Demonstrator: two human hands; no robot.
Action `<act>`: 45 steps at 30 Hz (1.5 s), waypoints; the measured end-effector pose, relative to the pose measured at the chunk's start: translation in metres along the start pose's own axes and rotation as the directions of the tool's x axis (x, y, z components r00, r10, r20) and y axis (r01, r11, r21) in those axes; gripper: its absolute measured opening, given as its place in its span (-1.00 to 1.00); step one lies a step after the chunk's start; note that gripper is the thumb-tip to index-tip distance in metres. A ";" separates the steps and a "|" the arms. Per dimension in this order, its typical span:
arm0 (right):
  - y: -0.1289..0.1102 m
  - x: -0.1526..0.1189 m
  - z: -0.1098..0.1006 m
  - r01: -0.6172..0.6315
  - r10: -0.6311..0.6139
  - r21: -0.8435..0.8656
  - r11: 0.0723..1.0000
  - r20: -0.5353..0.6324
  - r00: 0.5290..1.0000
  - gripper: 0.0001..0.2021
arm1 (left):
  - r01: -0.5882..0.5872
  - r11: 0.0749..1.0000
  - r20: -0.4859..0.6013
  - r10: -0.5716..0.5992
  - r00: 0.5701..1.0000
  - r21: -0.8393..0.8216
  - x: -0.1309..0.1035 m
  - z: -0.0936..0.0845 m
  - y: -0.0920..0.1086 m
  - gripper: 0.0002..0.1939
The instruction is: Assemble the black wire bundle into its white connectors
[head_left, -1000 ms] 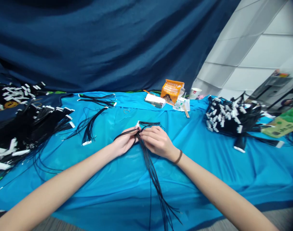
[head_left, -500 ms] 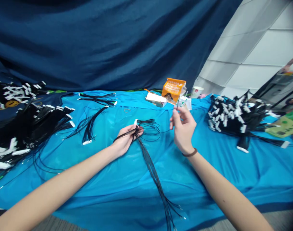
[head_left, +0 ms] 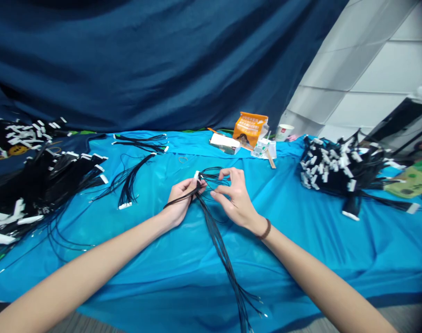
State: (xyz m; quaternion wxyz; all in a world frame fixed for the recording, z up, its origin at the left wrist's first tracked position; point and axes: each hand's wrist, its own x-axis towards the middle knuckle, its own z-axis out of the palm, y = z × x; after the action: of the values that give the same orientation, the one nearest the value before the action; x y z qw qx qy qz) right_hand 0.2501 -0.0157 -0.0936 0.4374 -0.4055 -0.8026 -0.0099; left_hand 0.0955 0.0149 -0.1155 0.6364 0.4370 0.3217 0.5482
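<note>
Head view: my left hand (head_left: 181, 200) grips the black wire bundle (head_left: 216, 231) mid-counter.
My right hand (head_left: 236, 200), at 3 o'clock of the bundle, seems to pinch a loop; its fingers could snag strands, tangling them.

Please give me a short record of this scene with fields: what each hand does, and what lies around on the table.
left hand: shut around the black wire bundle, near its white connector
right hand: fingers pinch thin wire loops beside the connector
bundle tail: trails toward the near table edge
table cover: bright blue sheet
left side: wire pile
right side: second wire pile
far edge: orange packet, paper cup
</note>
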 end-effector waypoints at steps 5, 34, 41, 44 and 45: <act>0.000 0.001 -0.001 -0.026 0.024 0.046 0.999 0.028 0.999 -0.80 | -0.008 1.000 0.005 0.008 1.000 0.019 0.000 0.001 -0.001 -0.74; 0.005 0.000 -0.001 0.018 -0.017 -0.068 0.997 0.020 1.000 -0.80 | -0.060 0.976 -0.003 0.062 0.998 0.209 0.001 -0.004 0.000 -0.73; 0.003 0.000 0.000 0.070 -0.070 -0.096 0.993 0.004 0.998 -0.79 | -0.086 0.925 0.039 0.076 0.996 0.369 -0.001 -0.001 0.003 -0.72; 0.002 0.000 0.001 0.108 -0.109 -0.066 0.992 0.000 0.994 -0.80 | -0.093 0.905 0.075 0.067 0.995 0.415 -0.003 0.000 0.003 -0.71; 0.002 0.001 0.001 0.120 -0.120 -0.050 0.992 0.006 0.993 -0.80 | -0.098 0.901 0.085 0.068 0.994 0.424 -0.003 0.000 0.003 -0.71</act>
State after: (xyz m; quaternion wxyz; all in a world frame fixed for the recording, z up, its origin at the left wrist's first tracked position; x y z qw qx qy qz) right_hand 0.2506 -0.0135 -0.0944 0.4243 -0.3675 -0.8257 -0.0557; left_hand 0.0939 0.0116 -0.1131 0.5120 0.5974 0.3931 0.4758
